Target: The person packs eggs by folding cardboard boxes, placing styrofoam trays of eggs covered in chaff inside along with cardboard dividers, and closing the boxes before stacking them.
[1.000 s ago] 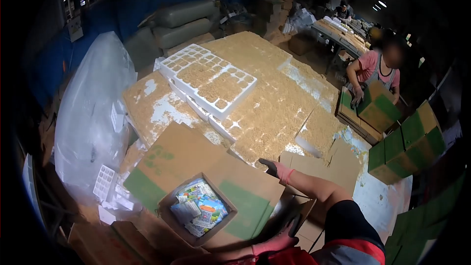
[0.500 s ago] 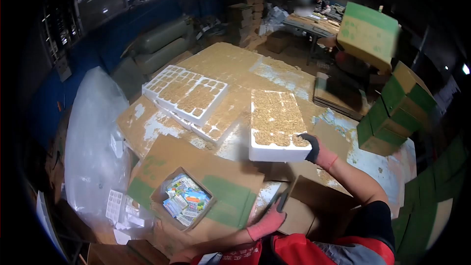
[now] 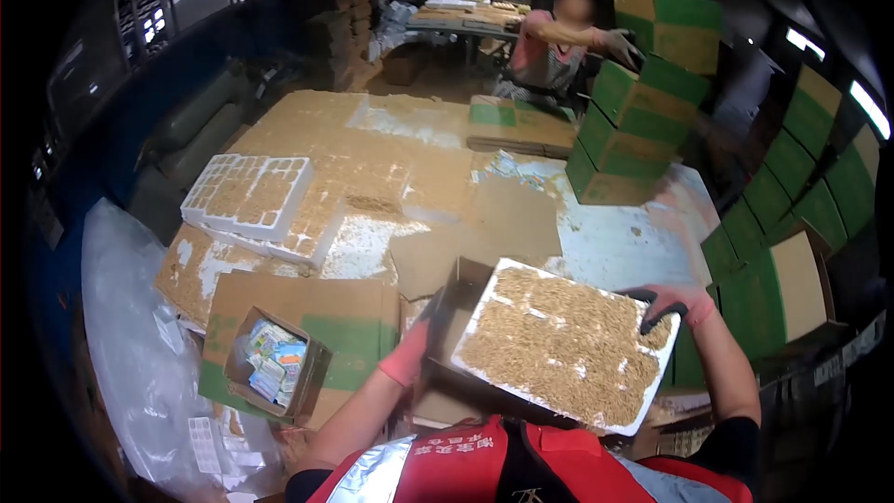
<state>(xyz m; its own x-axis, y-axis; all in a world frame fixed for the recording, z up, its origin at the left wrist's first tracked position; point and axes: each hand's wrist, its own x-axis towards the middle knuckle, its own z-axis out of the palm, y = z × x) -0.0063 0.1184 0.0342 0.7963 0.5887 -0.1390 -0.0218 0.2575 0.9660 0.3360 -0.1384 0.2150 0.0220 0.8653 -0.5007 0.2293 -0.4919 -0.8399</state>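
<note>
My right hand [image 3: 675, 305], in a pink glove with dark fingers, grips the right end of a white foam tray [image 3: 568, 345]. The tray's cells are heaped with tan, grain-like material. It is tilted above an open cardboard box [image 3: 445, 354], partly covering the opening. My left hand [image 3: 410, 349], also gloved, is closed at that box's left wall, its fingertips dim against the dark side. A small carton of printed packets [image 3: 277, 360] stands on a flattened green-marked cardboard sheet [image 3: 349, 317] to the left.
More filled foam trays [image 3: 247, 196] are stacked on the table at left. Green-banded cartons [image 3: 629, 135] rise at the far right, where a co-worker [image 3: 549, 47] reaches toward them. A large clear plastic bag [image 3: 140, 345] borders the left side. More cartons [image 3: 745, 289] line the right.
The foam tray has come nearer, over the open box, and now tilts in my right hand. My view has shifted right. The co-worker's carton is now atop the far stack.
</note>
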